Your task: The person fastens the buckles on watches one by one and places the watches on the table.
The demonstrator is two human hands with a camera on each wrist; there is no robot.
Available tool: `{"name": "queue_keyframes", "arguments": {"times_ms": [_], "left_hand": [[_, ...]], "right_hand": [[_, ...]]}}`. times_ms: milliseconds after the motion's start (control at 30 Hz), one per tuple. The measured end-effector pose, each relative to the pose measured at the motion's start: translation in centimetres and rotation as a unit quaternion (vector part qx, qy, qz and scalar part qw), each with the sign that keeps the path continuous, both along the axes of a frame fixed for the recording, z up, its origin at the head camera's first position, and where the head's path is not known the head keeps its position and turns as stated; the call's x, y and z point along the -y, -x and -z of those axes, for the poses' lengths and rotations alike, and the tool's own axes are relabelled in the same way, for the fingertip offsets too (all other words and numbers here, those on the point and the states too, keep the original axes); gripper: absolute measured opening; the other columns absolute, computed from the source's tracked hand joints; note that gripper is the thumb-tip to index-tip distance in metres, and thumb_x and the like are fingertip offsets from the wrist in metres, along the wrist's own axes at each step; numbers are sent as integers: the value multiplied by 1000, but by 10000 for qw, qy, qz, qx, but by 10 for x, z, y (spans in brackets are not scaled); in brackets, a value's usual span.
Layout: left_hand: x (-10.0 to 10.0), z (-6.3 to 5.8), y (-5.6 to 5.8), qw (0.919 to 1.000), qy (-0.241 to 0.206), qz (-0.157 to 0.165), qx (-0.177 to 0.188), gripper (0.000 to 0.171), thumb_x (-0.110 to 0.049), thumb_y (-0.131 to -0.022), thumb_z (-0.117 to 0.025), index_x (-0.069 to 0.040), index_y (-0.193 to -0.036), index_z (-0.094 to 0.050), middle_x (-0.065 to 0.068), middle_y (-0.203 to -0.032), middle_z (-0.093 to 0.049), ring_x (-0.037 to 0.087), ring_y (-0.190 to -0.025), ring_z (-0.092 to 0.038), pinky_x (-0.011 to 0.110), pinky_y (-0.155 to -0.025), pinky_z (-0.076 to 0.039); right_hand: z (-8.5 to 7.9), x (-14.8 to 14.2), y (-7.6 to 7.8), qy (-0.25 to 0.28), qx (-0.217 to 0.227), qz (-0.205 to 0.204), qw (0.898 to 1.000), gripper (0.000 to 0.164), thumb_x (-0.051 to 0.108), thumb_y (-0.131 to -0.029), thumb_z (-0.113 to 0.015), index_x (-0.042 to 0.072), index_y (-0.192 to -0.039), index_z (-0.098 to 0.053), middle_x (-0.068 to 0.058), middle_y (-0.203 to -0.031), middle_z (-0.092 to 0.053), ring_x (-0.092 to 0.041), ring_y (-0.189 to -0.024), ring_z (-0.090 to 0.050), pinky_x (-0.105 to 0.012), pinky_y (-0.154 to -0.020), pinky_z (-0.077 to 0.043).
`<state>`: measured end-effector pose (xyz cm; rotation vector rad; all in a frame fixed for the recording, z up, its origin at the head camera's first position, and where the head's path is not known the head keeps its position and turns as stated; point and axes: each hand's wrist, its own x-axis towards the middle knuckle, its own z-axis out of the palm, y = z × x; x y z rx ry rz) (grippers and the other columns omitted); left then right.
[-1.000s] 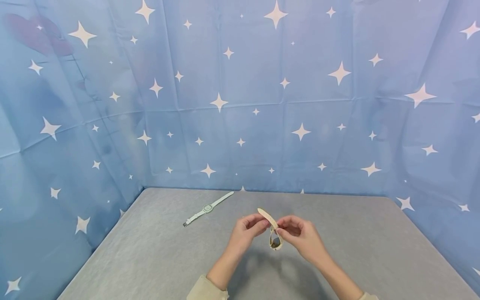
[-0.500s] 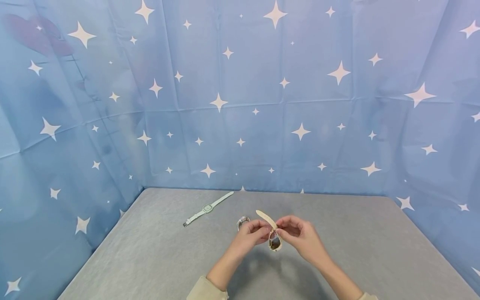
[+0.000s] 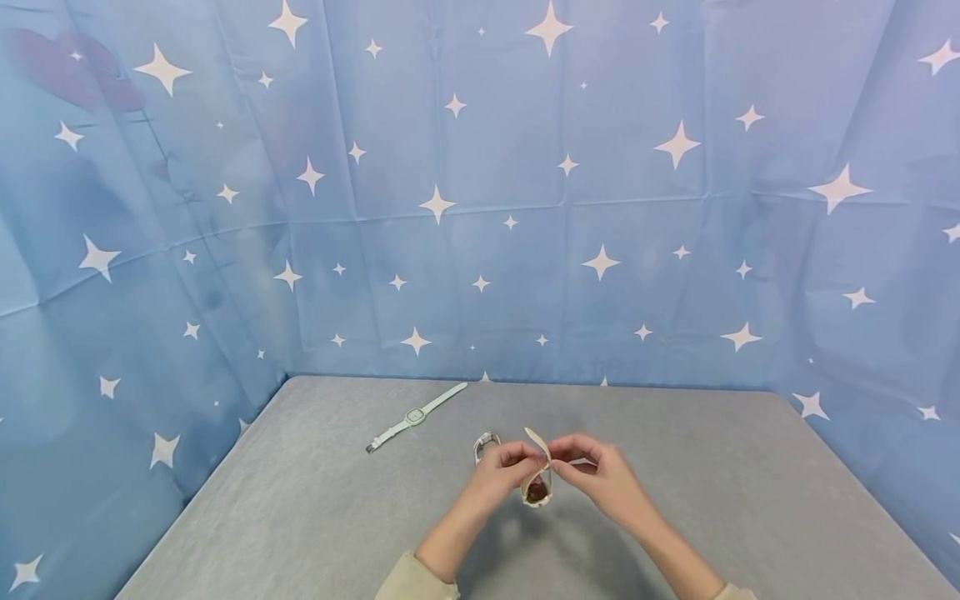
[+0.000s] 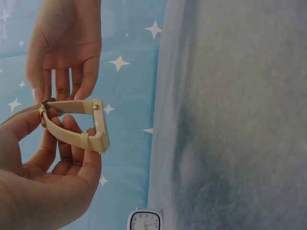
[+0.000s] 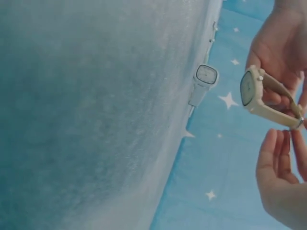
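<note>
Both hands hold a cream wristwatch [image 4: 98,129] in the air above the table. Its strap [image 3: 537,441] is bent into a loop through the buckle [image 4: 44,115], with the free end sticking up. At the buckle, my left hand [image 3: 500,475] grips the strap between thumb and fingers. My right hand [image 3: 597,475] pinches the strap from the other side; its fingertips are partly hidden in the left wrist view. A pale mint watch [image 3: 415,416] lies stretched out farther back on the left. Partly hidden behind my left hand is a silver-white loop [image 3: 486,438], apparently a watch.
The grey table [image 3: 720,483] runs back to a blue curtain [image 3: 517,133] with white stars, which also stands along the sides. A white-rimmed watch face [image 4: 145,221] shows at the bottom of the left wrist view.
The left hand has shifted slightly lower, and the silver-white loop behind it has come into view. The cream watch has swung a little to the left, its strap end now more upright.
</note>
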<state>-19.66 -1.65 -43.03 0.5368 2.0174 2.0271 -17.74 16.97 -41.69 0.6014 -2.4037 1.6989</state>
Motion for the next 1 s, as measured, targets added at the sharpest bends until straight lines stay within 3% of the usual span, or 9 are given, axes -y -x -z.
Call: {"name": "queue_keyframes", "arguments": {"times_ms": [200, 300, 600, 867, 1000], "left_hand": [[-3, 1, 0, 9999, 52, 10, -106, 27, -11, -97, -61, 15, -103, -63, 24, -90, -67, 5, -72, -58, 19, -69, -48], [-3, 1, 0, 9999, 103, -8, -116, 27, -12, -97, -60, 14, -102, -63, 31, -94, -66, 5, -71, -58, 21, -68, -49], [-1, 3, 0, 9993, 305, -98, -211, 28, -17, -99, -59, 10, -101, -65, 27, -94, -68, 7, -73, -59, 24, -69, -50], [2, 6, 1, 9980, 201, 40, -598, 29, -22, -99, -58, 5, -93, -66, -6, -77, -67, 2, -68, -61, 23, -66, -52], [1, 6, 1, 9981, 241, -37, -564, 31, -23, -98, -60, 7, -93, -66, 0, -78, -69, 3, -69, -60, 23, -65, -51]], "right_hand": [[-5, 4, 0, -85, 39, 265, 9996, 16, 13, -92, -72, 2, -103, -74, -12, -96, -70, 0, -84, -64, -21, -74, -57], [-7, 5, -1, -142, 10, 456, 9989, 15, 11, -92, -71, 2, -102, -74, -12, -97, -72, 1, -82, -63, -21, -73, -57], [-8, 2, -2, -230, 178, 826, 9962, 15, 13, -93, -69, 1, -102, -75, -10, -95, -76, -1, -81, -66, -21, -74, -57], [-6, 2, -2, -258, 81, 833, 9962, 14, 11, -92, -69, 1, -99, -75, -11, -95, -77, -1, -77, -66, -23, -71, -56], [-6, 2, -2, -235, 133, 855, 9960, 15, 11, -92, -69, 0, -100, -75, -13, -94, -77, -1, -76, -67, -23, -70, -57]]}}
